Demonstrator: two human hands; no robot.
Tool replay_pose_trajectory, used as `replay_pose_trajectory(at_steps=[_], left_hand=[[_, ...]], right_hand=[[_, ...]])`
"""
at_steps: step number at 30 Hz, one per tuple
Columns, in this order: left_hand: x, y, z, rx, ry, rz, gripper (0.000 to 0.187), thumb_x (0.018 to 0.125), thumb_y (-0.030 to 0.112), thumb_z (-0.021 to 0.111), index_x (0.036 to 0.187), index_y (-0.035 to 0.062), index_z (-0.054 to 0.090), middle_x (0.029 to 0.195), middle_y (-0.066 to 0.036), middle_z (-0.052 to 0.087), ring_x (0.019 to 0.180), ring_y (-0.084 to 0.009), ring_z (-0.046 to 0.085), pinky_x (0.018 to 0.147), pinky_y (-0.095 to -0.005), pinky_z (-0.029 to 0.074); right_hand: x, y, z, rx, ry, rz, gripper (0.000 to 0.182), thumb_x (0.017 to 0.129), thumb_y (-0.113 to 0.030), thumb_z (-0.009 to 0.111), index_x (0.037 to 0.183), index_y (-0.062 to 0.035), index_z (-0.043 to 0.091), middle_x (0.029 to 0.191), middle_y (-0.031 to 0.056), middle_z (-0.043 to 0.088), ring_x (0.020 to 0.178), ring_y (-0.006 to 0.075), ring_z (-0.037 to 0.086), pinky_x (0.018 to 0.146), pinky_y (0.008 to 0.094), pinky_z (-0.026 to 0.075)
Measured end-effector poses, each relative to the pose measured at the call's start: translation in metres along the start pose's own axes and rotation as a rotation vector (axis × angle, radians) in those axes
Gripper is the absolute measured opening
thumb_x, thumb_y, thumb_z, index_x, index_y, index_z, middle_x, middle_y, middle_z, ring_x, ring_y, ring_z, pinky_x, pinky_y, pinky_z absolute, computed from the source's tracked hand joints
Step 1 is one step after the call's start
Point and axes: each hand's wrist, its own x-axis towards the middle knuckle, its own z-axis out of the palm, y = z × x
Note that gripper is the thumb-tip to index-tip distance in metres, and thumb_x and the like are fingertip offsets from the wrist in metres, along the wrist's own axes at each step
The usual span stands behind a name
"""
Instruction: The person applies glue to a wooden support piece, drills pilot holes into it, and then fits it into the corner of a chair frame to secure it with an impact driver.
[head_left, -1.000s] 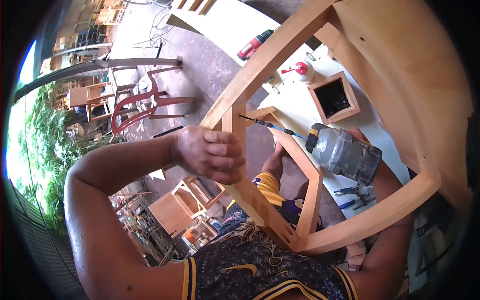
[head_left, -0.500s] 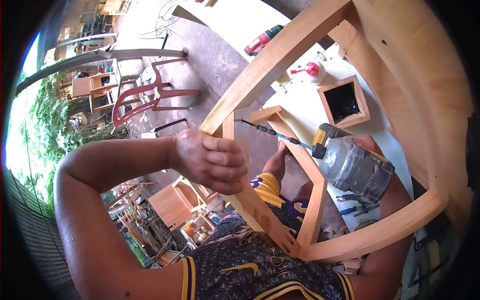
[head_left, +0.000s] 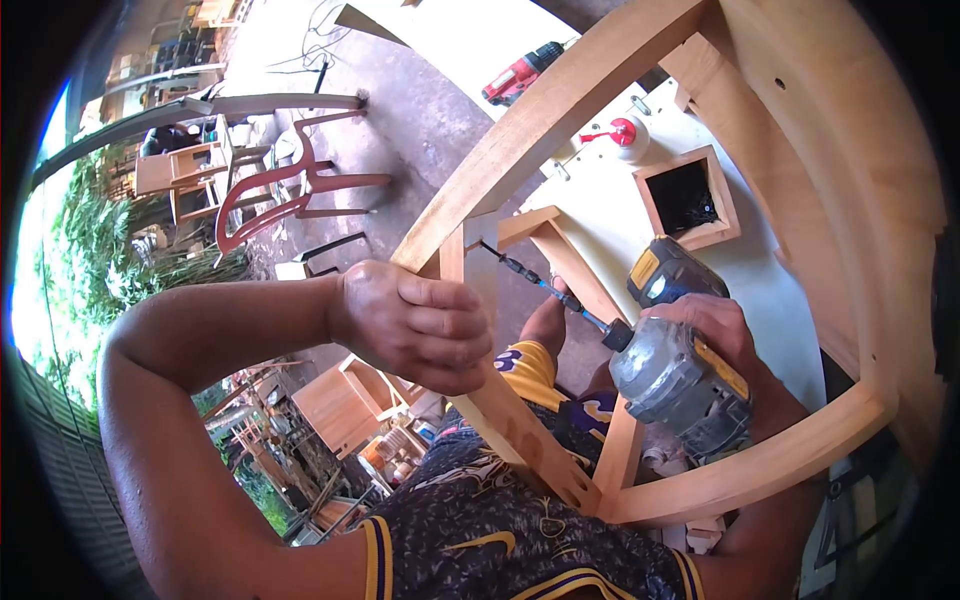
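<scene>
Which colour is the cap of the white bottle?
The cap is red, seen best in the head view.

Bright daylight [head_left: 35,270] floods green foliage [head_left: 105,245] | A red chair [head_left: 300,190] stands on a gray floor [head_left: 420,130] | Wooden furniture [head_left: 185,175] sits beyond | A white counter [head_left: 455,45] stretches nearby

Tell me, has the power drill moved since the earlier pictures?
Yes. Judged against the open wooden box on the white table, the chuck of the power drill has shifted farther away, toward the wearer's shirt.
</scene>
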Motion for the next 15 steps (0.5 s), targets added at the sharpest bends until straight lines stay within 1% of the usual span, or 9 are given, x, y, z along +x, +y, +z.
replay_pose_trajectory(at_steps=[2, 3, 5, 7, 10, 15], left_hand=[[-0.001, 0.001, 0.000, 0.014, -0.009, -0.001, 0.026, 0.073, 0.014, 0.068, 0.097, 0.0220, 0.060, 0.097, 0.004, 0.060, 0.094, -0.0125, 0.058, 0.091, -0.0308, 0.043], [-0.001, 0.001, 0.001, 0.009, -0.008, -0.001, 0.026, 0.073, 0.014, 0.068, 0.097, 0.0220, 0.060, 0.097, 0.004, 0.060, 0.094, -0.0125, 0.058, 0.091, -0.0308, 0.043], [-0.003, 0.002, 0.003, 0.038, 0.005, -0.008, 0.023, 0.075, 0.021, 0.061, 0.098, 0.0201, 0.059, 0.102, 0.002, 0.059, 0.098, -0.0153, 0.058, 0.102, -0.0337, 0.040], [-0.003, 0.001, 0.003, 0.041, 0.006, -0.006, 0.023, 0.075, 0.021, 0.061, 0.098, 0.0200, 0.059, 0.102, 0.002, 0.059, 0.098, -0.0151, 0.058, 0.102, -0.0338, 0.040], [-0.003, 0.002, 0.003, 0.046, 0.013, 0.000, 0.023, 0.075, 0.020, 0.061, 0.097, 0.0198, 0.059, 0.101, 0.002, 0.059, 0.097, -0.0147, 0.058, 0.102, -0.0338, 0.040], [-0.003, 0.002, 0.003, 0.053, -0.007, 0.007, 0.022, 0.075, 0.020, 0.061, 0.097, 0.0199, 0.059, 0.101, 0.002, 0.059, 0.097, -0.0147, 0.058, 0.101, -0.0338, 0.041]], right_hand=[[-0.002, 0.000, 0.007, -0.005, 0.060, -0.012, 0.035, 0.074, -0.011, 0.075, 0.105, 0.0000, 0.063, 0.090, 0.0147, 0.068, 0.079, 0.0297, 0.069, 0.074, 0.0389, 0.055], [-0.006, 0.006, 0.010, -0.005, 0.045, -0.002, 0.035, 0.073, -0.011, 0.075, 0.104, 0.0007, 0.063, 0.090, 0.0147, 0.068, 0.079, 0.0298, 0.069, 0.073, 0.0384, 0.055], [-0.010, 0.010, 0.007, 0.012, 0.023, 0.014, 0.035, 0.074, -0.011, 0.075, 0.104, 0.0010, 0.063, 0.090, 0.0149, 0.068, 0.079, 0.0300, 0.069, 0.073, 0.0384, 0.055], [-0.010, 0.010, 0.009, 0.036, 0.002, 0.026, 0.034, 0.074, -0.011, 0.075, 0.104, 0.0012, 0.063, 0.090, 0.0150, 0.068, 0.079, 0.0301, 0.069, 0.072, 0.0385, 0.056], [-0.006, 0.003, 0.010, 0.050, 0.035, 0.060, 0.031, 0.074, -0.009, 0.075, 0.101, 0.0010, 0.063, 0.090, 0.0156, 0.068, 0.079, 0.0304, 0.069, 0.073, 0.0388, 0.056], [-0.005, 0.006, 0.003, -0.017, 0.018, 0.012, 0.032, 0.073, -0.007, 0.076, 0.101, 0.0013, 0.063, 0.089, 0.0155, 0.068, 0.080, 0.0301, 0.069, 0.073, 0.0391, 0.056]])
